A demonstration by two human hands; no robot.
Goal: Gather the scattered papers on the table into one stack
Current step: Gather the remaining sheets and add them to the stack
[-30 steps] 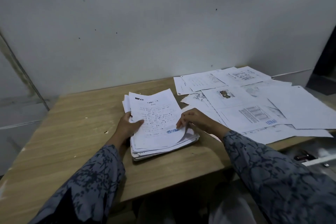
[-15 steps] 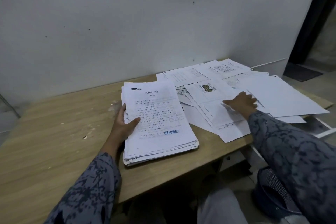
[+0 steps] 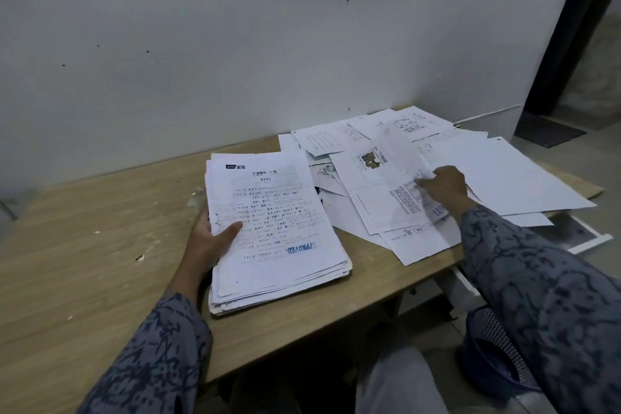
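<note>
A pale wall [image 3: 268,44], marked with a few small dark spots, rises straight behind a wooden bench [image 3: 100,245]. A dark door frame [image 3: 568,27] stands at the far right, with a dark mat [image 3: 547,133] on the floor beside it.

Loose papers [image 3: 504,175] cover the right part of the bench, overlapping one another at mixed angles; the biggest blank sheet reaches the right edge, and some sheets hang over the near edge. One sheet among them carries a small colour picture [image 3: 370,160].

A stack [image 3: 279,245] of papers lies near the middle of the bench, just left of the loose ones, its edges uneven. The top page shows printed lines of text and a blue stamp near its lower part.

Both arms wear patterned grey-blue sleeves [image 3: 554,296]. A blue mesh basket [image 3: 494,356] sits on the floor below the right arm.

The left hand [image 3: 208,242] grips the stack at its left edge, thumb lying across the top page and fingers hidden under the pile. The right hand [image 3: 443,183] rests on the loose papers, fingers curled down onto a printed sheet; whether its grip pinches the sheet or only presses it, I cannot tell.

A few small scraps [image 3: 139,258] lie on the bare wood to the left.
</note>
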